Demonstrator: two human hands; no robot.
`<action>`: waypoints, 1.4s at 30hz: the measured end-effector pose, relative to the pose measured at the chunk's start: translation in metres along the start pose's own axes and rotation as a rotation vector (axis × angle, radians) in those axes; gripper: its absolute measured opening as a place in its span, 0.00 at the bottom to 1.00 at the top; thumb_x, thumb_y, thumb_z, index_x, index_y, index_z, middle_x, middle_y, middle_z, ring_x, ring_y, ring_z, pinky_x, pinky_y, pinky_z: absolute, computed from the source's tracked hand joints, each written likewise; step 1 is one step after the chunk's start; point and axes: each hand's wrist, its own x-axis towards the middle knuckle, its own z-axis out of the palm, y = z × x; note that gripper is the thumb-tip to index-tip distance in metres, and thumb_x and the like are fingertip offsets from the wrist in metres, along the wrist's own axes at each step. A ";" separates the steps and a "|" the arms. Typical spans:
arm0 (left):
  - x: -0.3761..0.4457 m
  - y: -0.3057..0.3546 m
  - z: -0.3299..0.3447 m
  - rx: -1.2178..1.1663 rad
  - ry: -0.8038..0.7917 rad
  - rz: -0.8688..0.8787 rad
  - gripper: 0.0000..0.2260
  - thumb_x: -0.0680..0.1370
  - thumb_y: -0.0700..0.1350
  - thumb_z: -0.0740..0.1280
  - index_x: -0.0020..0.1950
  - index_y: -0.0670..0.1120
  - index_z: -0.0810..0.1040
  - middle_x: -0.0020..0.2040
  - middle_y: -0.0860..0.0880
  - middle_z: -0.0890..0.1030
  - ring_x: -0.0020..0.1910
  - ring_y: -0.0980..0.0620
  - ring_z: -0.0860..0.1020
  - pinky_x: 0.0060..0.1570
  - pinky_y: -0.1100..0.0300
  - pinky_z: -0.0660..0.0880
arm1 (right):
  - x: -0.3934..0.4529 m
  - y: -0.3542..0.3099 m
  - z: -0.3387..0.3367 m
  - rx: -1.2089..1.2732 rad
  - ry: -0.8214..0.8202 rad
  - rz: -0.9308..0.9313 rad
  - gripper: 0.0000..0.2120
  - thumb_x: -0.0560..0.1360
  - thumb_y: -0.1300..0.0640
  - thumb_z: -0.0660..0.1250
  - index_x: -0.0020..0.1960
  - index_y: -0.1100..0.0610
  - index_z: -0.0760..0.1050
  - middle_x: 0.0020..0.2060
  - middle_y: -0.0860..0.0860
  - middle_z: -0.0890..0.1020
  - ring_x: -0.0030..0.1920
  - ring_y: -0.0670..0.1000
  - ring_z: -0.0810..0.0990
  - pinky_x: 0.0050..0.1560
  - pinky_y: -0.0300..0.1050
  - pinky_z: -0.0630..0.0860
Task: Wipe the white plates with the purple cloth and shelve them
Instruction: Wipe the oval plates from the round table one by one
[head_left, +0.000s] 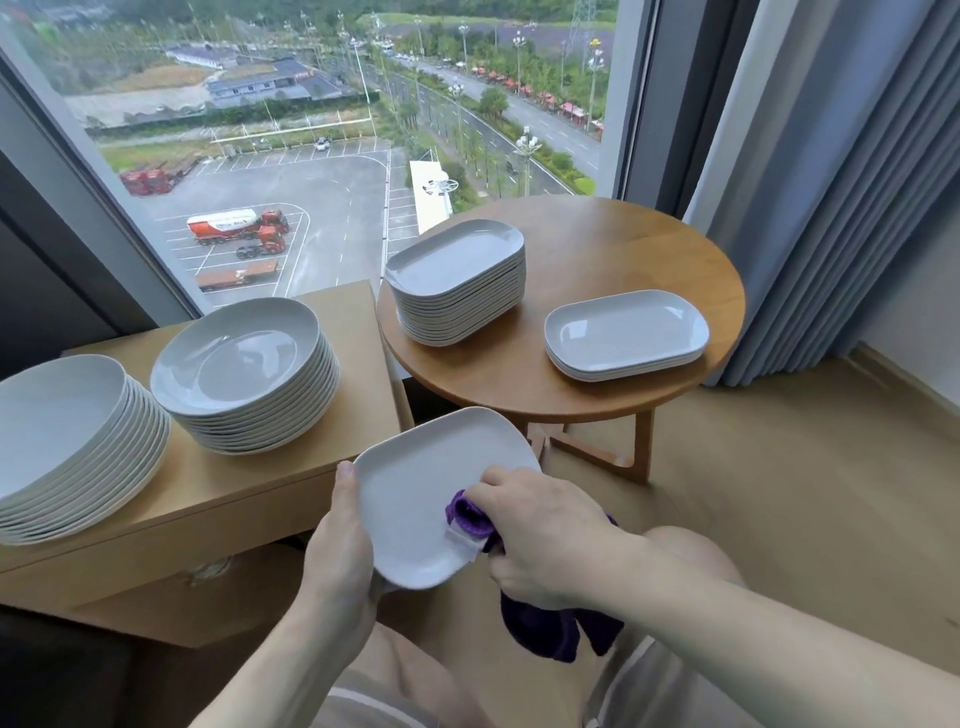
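Quick pass, head view. I've got a white rectangular plate (415, 493) up in front of me over my lap, tilted, near edge low. My left hand (340, 540) grips its left rim, thumb curled over the top edge, the other fingers hidden under the plate. My right hand (540, 530) is bunched round the purple cloth (470, 514), pressing a wad of it onto the plate's right side; the cloth's white label lies on the plate surface, and the rest of the cloth hangs down dark below my wrist. Right forearm comes in from lower right, left forearm from the bottom centre; both bare.

Stacks: on the round wooden worktop (597, 249) a tall stack of rectangular plates (457, 280) sits at its left side, and a short stack of rectangular plates (626, 332), only a few high, sits at its right side, well apart from the tall one. On the low light-wood cabinet (249, 488) to my left, two tall stacks of round plates: one near the middle (244, 369), one at far left (67, 441), partly cut by the frame edge. The two round stacks are just beside each other; can't tell if they touch.

Behind: big window (311, 130) looking down on a car park with trucks, grey curtain (831, 182) at right, beige floor (779, 493).
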 end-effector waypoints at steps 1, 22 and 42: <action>0.000 0.001 0.000 -0.012 0.011 0.002 0.25 0.82 0.67 0.57 0.61 0.51 0.82 0.50 0.48 0.88 0.51 0.43 0.85 0.50 0.49 0.79 | 0.001 0.004 -0.001 0.011 0.013 0.029 0.09 0.75 0.53 0.65 0.54 0.49 0.69 0.50 0.47 0.72 0.52 0.54 0.72 0.49 0.50 0.74; -0.013 -0.002 0.008 0.052 -0.075 0.056 0.25 0.85 0.61 0.54 0.55 0.45 0.85 0.51 0.42 0.88 0.48 0.45 0.87 0.51 0.50 0.82 | 0.000 -0.013 0.006 -0.014 0.087 -0.074 0.23 0.74 0.52 0.66 0.69 0.52 0.71 0.66 0.49 0.73 0.59 0.56 0.74 0.57 0.54 0.76; -0.012 -0.005 0.002 0.100 -0.189 0.145 0.26 0.82 0.66 0.54 0.55 0.50 0.85 0.47 0.47 0.88 0.40 0.52 0.86 0.38 0.58 0.78 | 0.011 0.033 -0.016 0.006 0.119 0.200 0.07 0.75 0.49 0.64 0.49 0.48 0.67 0.54 0.48 0.76 0.57 0.55 0.75 0.53 0.52 0.76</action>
